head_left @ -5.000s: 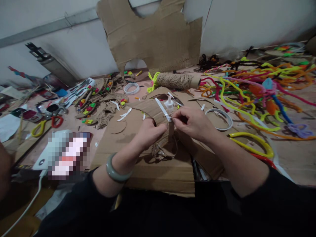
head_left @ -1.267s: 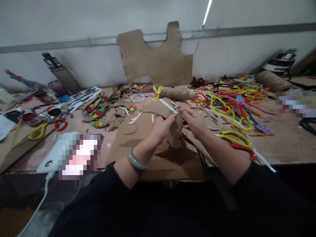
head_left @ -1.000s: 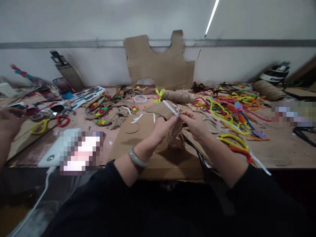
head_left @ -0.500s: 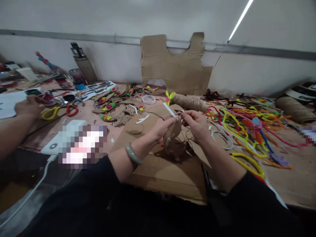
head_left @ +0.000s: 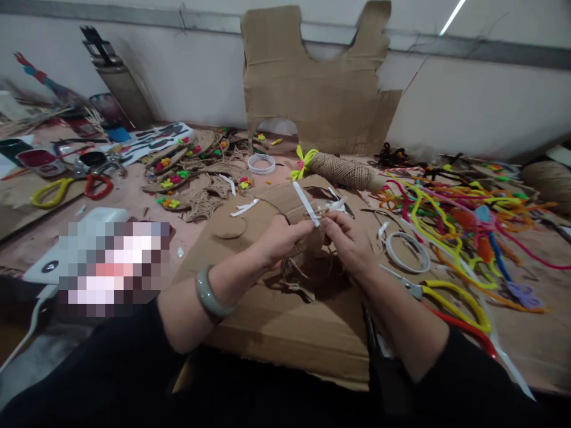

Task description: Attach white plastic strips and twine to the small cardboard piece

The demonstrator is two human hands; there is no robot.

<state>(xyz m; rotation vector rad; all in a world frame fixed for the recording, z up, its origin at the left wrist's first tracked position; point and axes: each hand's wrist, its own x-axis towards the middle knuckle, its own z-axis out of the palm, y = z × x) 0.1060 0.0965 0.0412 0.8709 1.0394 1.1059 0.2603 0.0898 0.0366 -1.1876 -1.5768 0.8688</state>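
My left hand [head_left: 285, 238] is closed, thumb on top, around a brown cardboard piece [head_left: 314, 244] with loose twine [head_left: 307, 270] hanging below it. A narrow white tape strip [head_left: 305, 201] sticks up from beside the left thumb. My right hand [head_left: 350, 238] pinches at the strip's lower end with thumb and forefinger. What lies between those fingertips is too small to make out. Both hands are close together above a large cardboard sheet [head_left: 267, 321].
Yellow-and-red scissors [head_left: 455, 300] and a white tape roll [head_left: 408, 251] lie right, near tangled pipe cleaners [head_left: 464, 226]. Behind are a twine spool [head_left: 343, 169] and upright cardboard [head_left: 316, 89]. Decorated cardboard pieces [head_left: 200, 190], a power bank [head_left: 80, 244] and paint cups [head_left: 42, 161] are left.
My view has shifted closer and downward. Another person's hand at the far left has gone out of view. My hands stay together at the strip, and white scraps now show behind my right fingers.
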